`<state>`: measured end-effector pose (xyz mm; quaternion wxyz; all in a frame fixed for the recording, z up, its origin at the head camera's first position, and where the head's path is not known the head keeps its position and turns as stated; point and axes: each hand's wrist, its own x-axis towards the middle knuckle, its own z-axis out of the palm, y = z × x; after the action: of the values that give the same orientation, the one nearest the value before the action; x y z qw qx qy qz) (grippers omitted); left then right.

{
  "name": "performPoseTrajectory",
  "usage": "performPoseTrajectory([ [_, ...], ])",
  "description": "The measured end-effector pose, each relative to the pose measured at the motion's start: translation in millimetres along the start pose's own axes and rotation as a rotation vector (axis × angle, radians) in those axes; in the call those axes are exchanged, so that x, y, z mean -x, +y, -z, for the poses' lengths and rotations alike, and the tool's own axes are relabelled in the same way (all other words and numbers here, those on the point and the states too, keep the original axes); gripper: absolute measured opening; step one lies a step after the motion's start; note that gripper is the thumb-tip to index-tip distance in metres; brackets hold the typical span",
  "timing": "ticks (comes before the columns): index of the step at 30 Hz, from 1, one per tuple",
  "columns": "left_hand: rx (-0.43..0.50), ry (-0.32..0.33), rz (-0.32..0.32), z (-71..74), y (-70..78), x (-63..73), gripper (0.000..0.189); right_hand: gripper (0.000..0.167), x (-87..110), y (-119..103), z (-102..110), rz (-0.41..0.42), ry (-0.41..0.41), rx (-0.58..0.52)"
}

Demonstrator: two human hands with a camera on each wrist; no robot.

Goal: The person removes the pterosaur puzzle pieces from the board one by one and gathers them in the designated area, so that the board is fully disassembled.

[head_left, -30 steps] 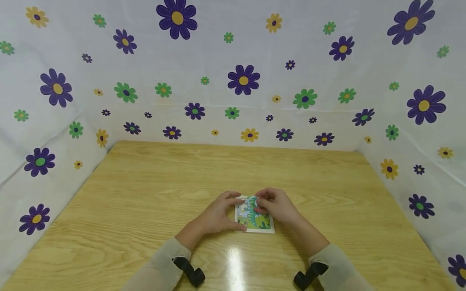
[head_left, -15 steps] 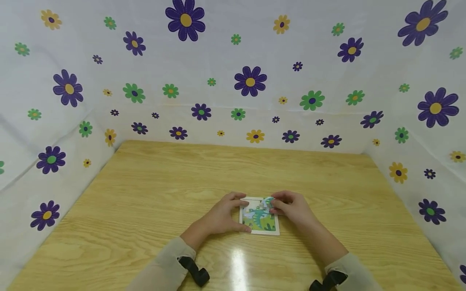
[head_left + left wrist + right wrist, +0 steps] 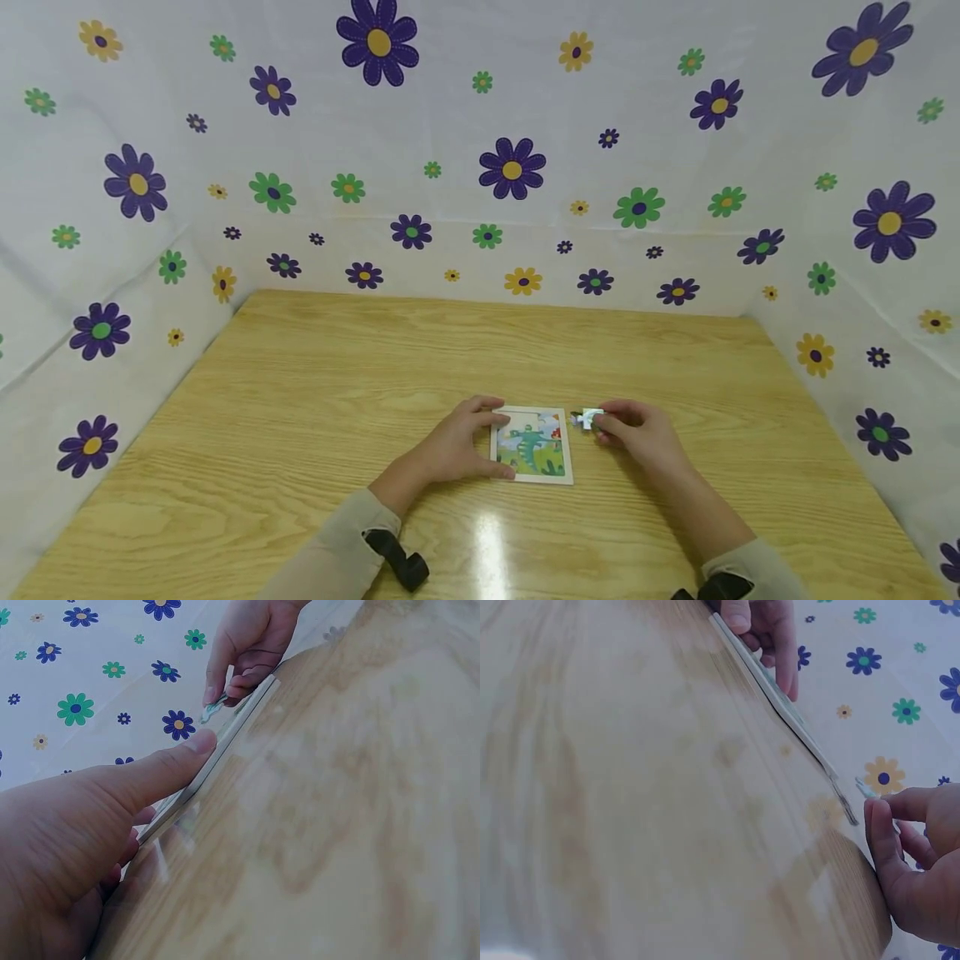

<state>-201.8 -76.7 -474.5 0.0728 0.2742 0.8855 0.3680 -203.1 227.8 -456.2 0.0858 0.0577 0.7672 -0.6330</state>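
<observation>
A small dinosaur jigsaw puzzle [image 3: 529, 454] in a white frame lies on the wooden table. Its upper left part shows a pale bare patch, while the rest carries the green dinosaur picture. My left hand [image 3: 442, 446] holds the frame from its left side, thumb on the near edge and fingers on the far edge. Just right of the frame, my right hand [image 3: 637, 433] pinches a pale blue-green puzzle piece [image 3: 589, 417] between thumb and index finger. In the left wrist view, the left thumb [image 3: 176, 766] lies along the frame's edge [image 3: 225, 746].
The wooden table [image 3: 337, 375] stretches around the puzzle on all sides. White cloth [image 3: 450, 108] printed with flowers stands behind it and along both sides. Black straps [image 3: 397, 560] sit on the sleeves at both wrists.
My right hand has moved from over the puzzle to its right, taking the puzzle piece along. The frame's upper right picture is now uncovered. My left hand keeps its hold.
</observation>
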Motion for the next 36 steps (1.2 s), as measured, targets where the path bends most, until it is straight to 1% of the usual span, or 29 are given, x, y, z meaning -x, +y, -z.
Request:
performPoseTrajectory([
  [4, -0.004, -0.002, 0.002, 0.2, -0.4, 1.0, 0.079, 0.043, 2.6, 0, 10, 0.007, 0.023, 0.05],
  [8, -0.001, -0.002, 0.003, 0.4, 0.2, 1.5, 0.078, 0.043, 3.7, -2, 17, 0.005, 0.022, 0.091],
  [11, 0.008, 0.0, 0.008, 0.6, 0.7, 1.5, 0.078, 0.043, 3.1, -3, 19, 0.007, 0.015, 0.114],
  [14, 0.012, -0.003, 0.013, 0.7, 0.8, 2.0, 0.079, 0.042, 2.3, -3, 17, 0.003, 0.032, 0.134],
  [19, 0.014, -0.01, 0.003, 0.7, -0.1, 2.1, 0.079, 0.039, 3.0, -2, 14, -0.004, 0.073, 0.19],
  [25, 0.008, -0.014, -0.013, -0.4, -0.5, 0.9, 0.079, 0.04, 6.0, -1, 14, -0.005, 0.095, 0.272],
  [28, 0.006, -0.014, -0.009, -1.0, -0.3, 0.5, 0.08, 0.039, 6.4, -3, 13, -0.005, 0.105, 0.299],
  [33, 0.004, -0.008, 0.003, -1.8, -1.1, 0.7, 0.081, 0.037, 6.9, -11, 4, 0.005, 0.136, 0.354],
  [36, 0.007, -0.007, 0.004, -1.5, -1.0, 1.1, 0.08, 0.034, 7.8, -14, -6, 0.022, 0.122, 0.351],
])
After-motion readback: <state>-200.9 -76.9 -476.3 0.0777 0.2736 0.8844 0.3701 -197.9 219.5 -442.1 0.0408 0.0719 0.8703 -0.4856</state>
